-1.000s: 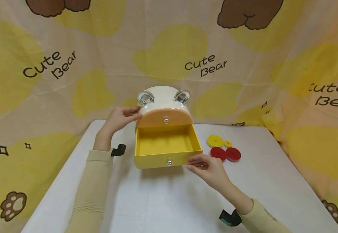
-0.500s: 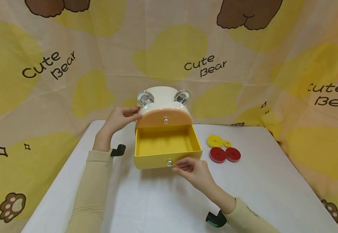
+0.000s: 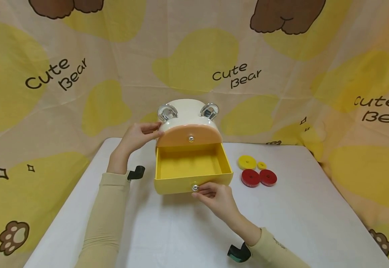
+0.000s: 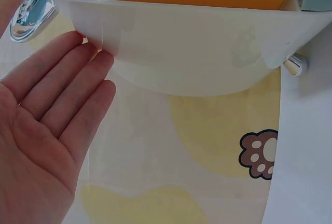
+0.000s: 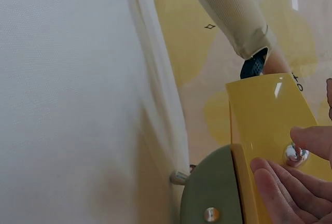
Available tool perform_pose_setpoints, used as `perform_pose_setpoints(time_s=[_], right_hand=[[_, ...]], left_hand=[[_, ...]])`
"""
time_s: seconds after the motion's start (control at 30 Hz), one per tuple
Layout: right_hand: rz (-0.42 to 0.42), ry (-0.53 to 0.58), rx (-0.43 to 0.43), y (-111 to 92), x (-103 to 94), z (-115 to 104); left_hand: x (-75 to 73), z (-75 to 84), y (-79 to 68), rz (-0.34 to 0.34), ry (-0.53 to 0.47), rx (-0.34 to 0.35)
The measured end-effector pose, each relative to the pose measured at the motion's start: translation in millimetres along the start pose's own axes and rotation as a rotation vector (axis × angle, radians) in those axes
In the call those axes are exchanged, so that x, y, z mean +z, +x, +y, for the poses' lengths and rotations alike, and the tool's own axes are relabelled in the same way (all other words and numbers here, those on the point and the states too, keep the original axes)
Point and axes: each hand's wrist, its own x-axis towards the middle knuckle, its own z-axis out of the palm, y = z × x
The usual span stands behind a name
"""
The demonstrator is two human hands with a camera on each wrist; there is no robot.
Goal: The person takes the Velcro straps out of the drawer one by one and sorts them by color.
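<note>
In the middle of the head view stands a small white drawer cabinet [image 3: 187, 111] with silver ear-shaped fittings. Its upper drawer is peach [image 3: 177, 134]; below it, a yellow drawer [image 3: 191, 163] is pulled out, with nothing inside. My left hand [image 3: 138, 137] rests on the cabinet's left side, thumb near the peach front. The left wrist view shows its fingers [image 4: 96, 92] straight against the white wall. With thumb and fingers, my right hand [image 3: 219, 199] pinches the yellow drawer's round silver knob [image 5: 295, 154]. A green lower drawer front [image 5: 207, 187] shows in the right wrist view.
Right of the cabinet, two yellow discs [image 3: 247, 162] of unequal size and two red discs [image 3: 250, 178] lie on the white tabletop [image 3: 298, 208]. A patterned bear cloth [image 3: 120, 48] hangs behind. Silver legs [image 5: 179, 177] stick out from the cabinet's underside.
My right hand has slid left along the yellow drawer's front, from its right corner to the knob. The left hand and the drawer have stayed in place.
</note>
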Motion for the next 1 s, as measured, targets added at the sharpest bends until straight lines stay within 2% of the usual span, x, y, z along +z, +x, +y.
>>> perform_pose_setpoints(time_s=[0.1, 0.3, 0.4, 0.5, 0.63, 0.77, 1.0], right_hand=[[0.007, -0.002, 0.019, 0.3, 1.0, -0.2], [0.025, -0.006, 0.032, 1.5, 2.1, -1.4], [0.035, -0.001, 0.038, 2.1, 2.3, -1.9], [0.038, 0.006, 0.045, 2.5, 1.9, -2.9], [0.039, 0.008, 0.047, 5.0, 0.8, -5.2], [0.036, 0.010, 0.049, 9.8, -0.8, -7.1], [0.030, -0.004, 0.068, 19.5, -4.2, -4.6]], left_hand=[[-0.6, 6.2, -2.9, -0.008, 0.000, -0.011], [-2.7, 31.9, -18.1, -0.020, 0.011, -0.003], [-3.0, 36.8, -20.8, -0.025, 0.026, 0.004], [-2.4, 32.8, -17.6, -0.024, 0.028, -0.001], [-1.6, 18.1, -8.3, -0.013, 0.014, -0.007], [0.0, 4.5, -1.7, 0.001, 0.006, 0.015], [1.4, 0.6, -0.9, 0.016, 0.008, 0.041]])
